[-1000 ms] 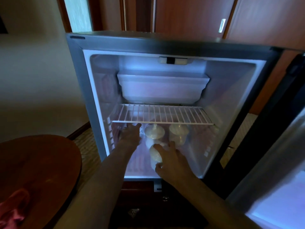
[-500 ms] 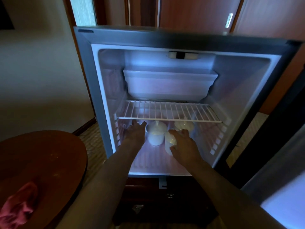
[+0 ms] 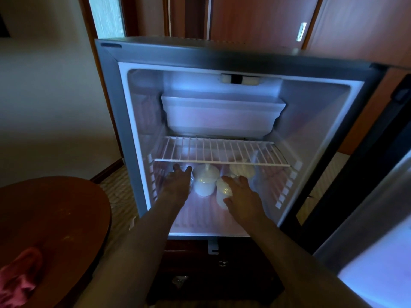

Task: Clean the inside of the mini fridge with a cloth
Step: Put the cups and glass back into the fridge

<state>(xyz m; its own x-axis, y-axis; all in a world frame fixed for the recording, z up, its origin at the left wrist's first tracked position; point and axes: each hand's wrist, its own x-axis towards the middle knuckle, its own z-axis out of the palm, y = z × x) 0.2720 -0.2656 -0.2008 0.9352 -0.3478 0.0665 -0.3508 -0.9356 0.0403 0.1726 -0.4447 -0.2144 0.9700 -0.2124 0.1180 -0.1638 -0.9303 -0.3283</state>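
The mini fridge (image 3: 222,134) stands open, its front facing the person, and it is taller than it is wide. Its door (image 3: 378,252) swings out to the right. Inside, a white wire shelf (image 3: 220,154) runs flat from the left wall to the right wall. A white box (image 3: 222,114) sits high up at the back. The room under the shelf is low, and both arms reach into it. The room above the shelf is bare.

On the fridge floor stand white cups with lids. One white cup (image 3: 203,181) is in the middle, between the two hands. The left hand (image 3: 179,183) is by the left wall, with fingers lying over a clear cup (image 3: 188,171); I cannot tell if it grips it. The right hand (image 3: 241,196) has its fingers and thumb curled round a near cup (image 3: 222,192). A far cup (image 3: 242,170) stands behind it, just under the shelf.

The pink cloth (image 3: 17,278) lies bunched up on the round brown table (image 3: 55,218), to the left of the fridge and well apart from both hands. A dark wooden cabinet (image 3: 211,270) is under the fridge.
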